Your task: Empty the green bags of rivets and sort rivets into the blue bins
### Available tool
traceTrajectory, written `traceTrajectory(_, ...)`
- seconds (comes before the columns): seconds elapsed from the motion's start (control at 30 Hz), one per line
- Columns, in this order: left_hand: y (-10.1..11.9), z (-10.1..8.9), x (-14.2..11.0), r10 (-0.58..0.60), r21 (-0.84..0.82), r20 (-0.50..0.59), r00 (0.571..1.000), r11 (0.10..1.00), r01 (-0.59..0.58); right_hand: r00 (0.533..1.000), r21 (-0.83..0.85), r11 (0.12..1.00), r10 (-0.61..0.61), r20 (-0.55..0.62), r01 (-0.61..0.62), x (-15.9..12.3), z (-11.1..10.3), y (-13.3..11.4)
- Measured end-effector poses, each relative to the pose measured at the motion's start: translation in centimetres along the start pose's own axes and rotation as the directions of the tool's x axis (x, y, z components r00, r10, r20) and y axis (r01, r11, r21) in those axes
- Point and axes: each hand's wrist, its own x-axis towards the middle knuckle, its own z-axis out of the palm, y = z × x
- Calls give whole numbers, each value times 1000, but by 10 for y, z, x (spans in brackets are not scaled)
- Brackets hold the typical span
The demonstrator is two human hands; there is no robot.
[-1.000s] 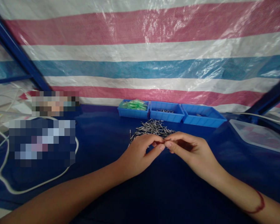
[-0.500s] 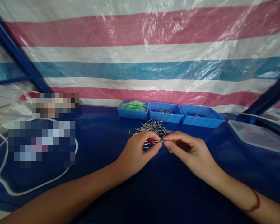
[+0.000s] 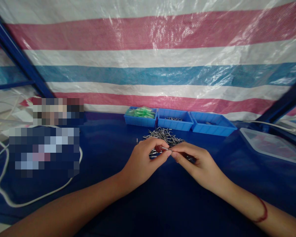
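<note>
A small silvery pop rivet sits between my two hands, above the table. My left hand pinches it between thumb and forefinger, and part of its shaft shows inside the curl of the fingers. From the other side, my right hand is closed at the fingertips, which meet the rivet's right end and hide it. Just beyond the hands lies a loose pile of rivets, partly covered by my fingers.
Three blue bins stand along the back: a left bin with green-and-clear packets, a middle bin and a right bin with small metal pieces. A clear plastic lid lies right. A white cable loops left, beside blurred-out patches.
The rivet between my fingertips has turned and shows more clearly inside my left hand. My right hand has shifted slightly left and down; both hands remain together.
</note>
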Motion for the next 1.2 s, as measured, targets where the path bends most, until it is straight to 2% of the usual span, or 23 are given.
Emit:
traceTrajectory(0.1,-1,0,0,-21,-17,-6,1000,1000,20,991,128,983,132,-16,-129,5,-3,4)
traceTrajectory(0.17,-3,-1,1,-51,-7,-20,998,999,51,957,242,943,264,-118,-230,12,-10,10)
traceTrajectory(0.2,-4,-2,1,-67,4,-27,997,998,67,925,302,917,327,-192,-261,16,-15,14)
traceTrajectory(0.27,-8,-4,4,-92,26,-35,995,995,93,829,417,862,443,-342,-288,24,-30,23)
traceTrajectory(0.33,-12,-8,7,-112,46,-38,993,992,113,707,494,807,553,-441,-323,30,-48,35)
traceTrajectory(0.37,-14,-10,9,-120,60,-40,992,991,122,668,504,795,580,-466,-338,33,-56,41)
traceTrajectory(0.47,-19,-16,13,-127,118,-41,991,984,131,596,512,762,637,-489,-396,36,-76,59)
traceTrajectory(0.57,-26,-22,16,-111,195,0,994,975,109,568,515,737,671,-476,-438,36,-83,72)
traceTrajectory(0.67,-32,-28,19,-121,281,106,987,956,87,599,501,738,668,-442,-453,35,-78,73)
traceTrajectory(0.77,-35,-33,21,-139,365,223,965,930,49,665,468,758,638,-388,-454,32,-66,65)
traceTrajectory(0.93,-29,-36,19,-123,455,431,894,885,-97,761,360,812,569,-310,-460,27,-44,48)
traceTrajectory(1.1,-27,-36,19,-95,478,513,853,857,-191,906,92,920,391,-159,-381,20,-31,32)
traceTrajectory(1.2,-28,-40,20,-69,462,539,840,858,-226,958,-47,958,279,-71,-282,16,-25,25)
